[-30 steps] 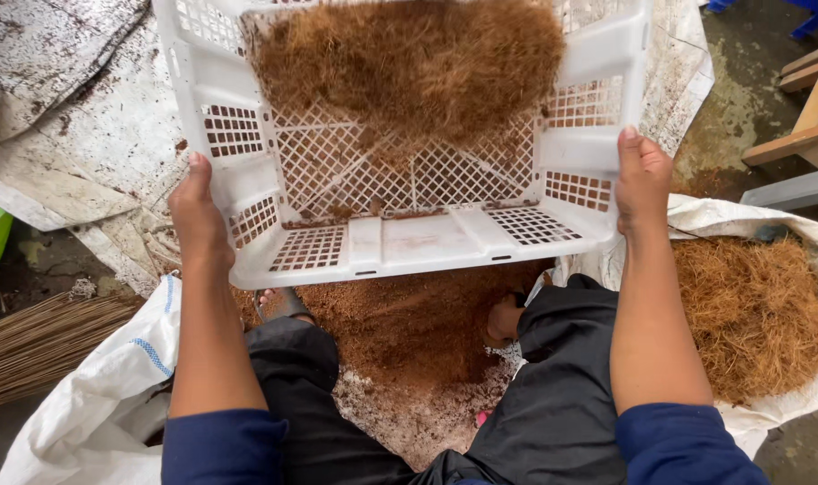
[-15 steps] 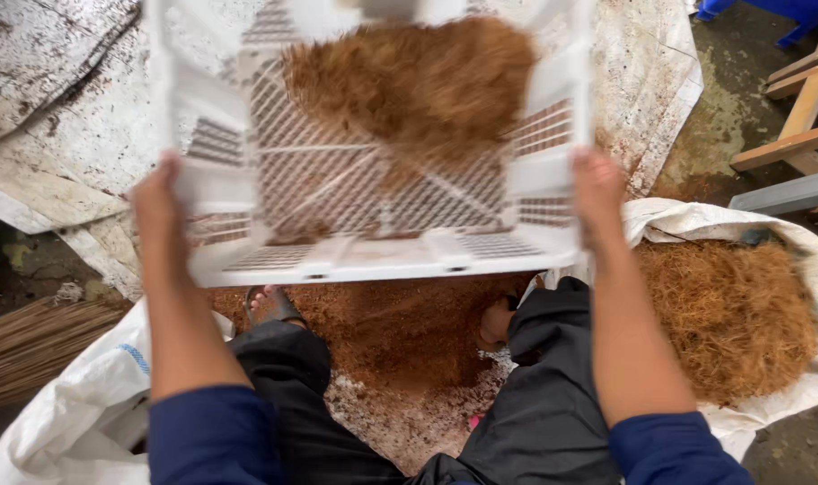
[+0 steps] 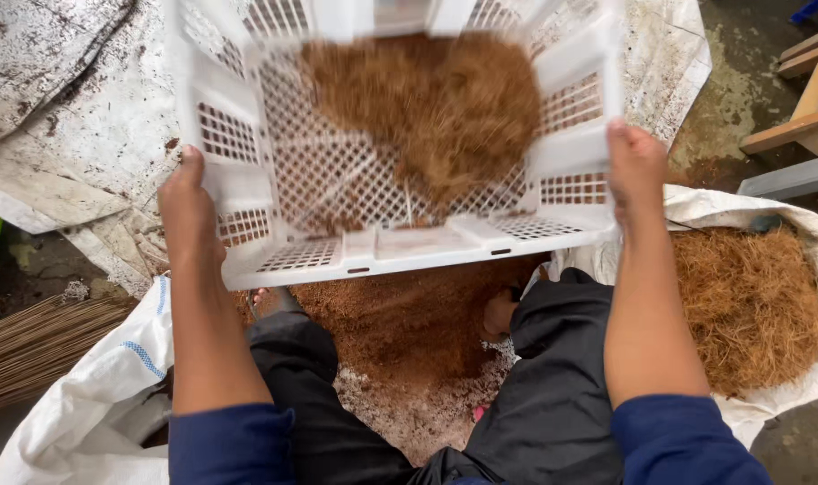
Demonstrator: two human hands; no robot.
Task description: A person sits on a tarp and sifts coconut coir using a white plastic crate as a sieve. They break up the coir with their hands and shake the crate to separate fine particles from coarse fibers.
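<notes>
I hold a white perforated plastic crate (image 3: 409, 247) in the air in front of me. My left hand (image 3: 190, 211) grips its left side and my right hand (image 3: 635, 166) grips its right side. Inside the crate a clump of brown coconut fibre (image 3: 445, 103) lies blurred against the mesh bottom, toward the far right. Under the crate, between my legs, a heap of fine brown dust (image 3: 409, 323) lies on the ground.
A white sack (image 3: 786, 377) at the right holds a pile of coarse orange-brown fibre (image 3: 750, 305). Another white sack (image 3: 94, 386) lies at the left, beside a bundle of thin sticks (image 3: 31, 346). Dirty white sheeting (image 3: 67, 117) covers the ground ahead; wooden planks (image 3: 804, 108) stand at the upper right.
The crate has shifted left and then right again while held in both hands. The fibre inside has slid from the middle toward the right side.
</notes>
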